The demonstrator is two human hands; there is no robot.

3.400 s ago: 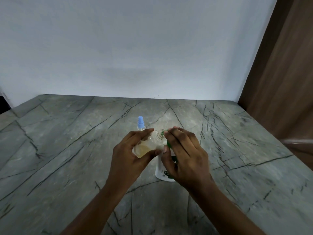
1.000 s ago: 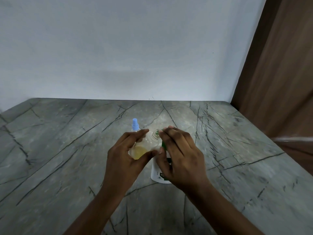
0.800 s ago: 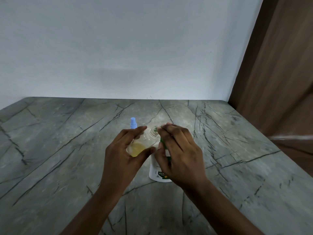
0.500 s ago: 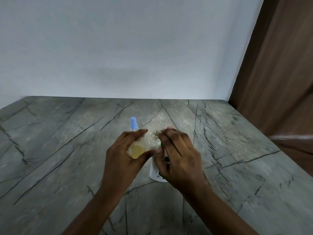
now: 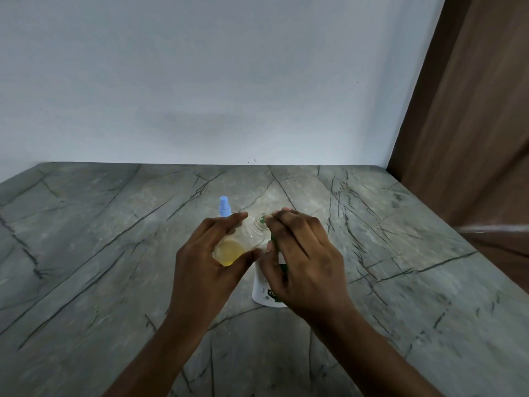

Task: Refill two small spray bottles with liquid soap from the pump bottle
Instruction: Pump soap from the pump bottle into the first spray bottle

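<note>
One head-worn camera is looking forward and down across the desk (image 5: 100, 267), facing the white wall (image 5: 229, 81) behind the desk. It is sitting close above the desk's near edge, with the left hand (image 5: 209, 259) and right hand (image 5: 306, 259) filling the view's middle.

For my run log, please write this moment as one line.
phase: filling | left hand: holds uncapped clear bottle, tilted, partly yellow | right hand: on pump bottle top | blue-capped bottle: upright behind

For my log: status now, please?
Left hand grips small clear open bottle, yellow soap inside. Right hand grips green head of white pump bottle. Blue-capped sprayer behind.
</note>
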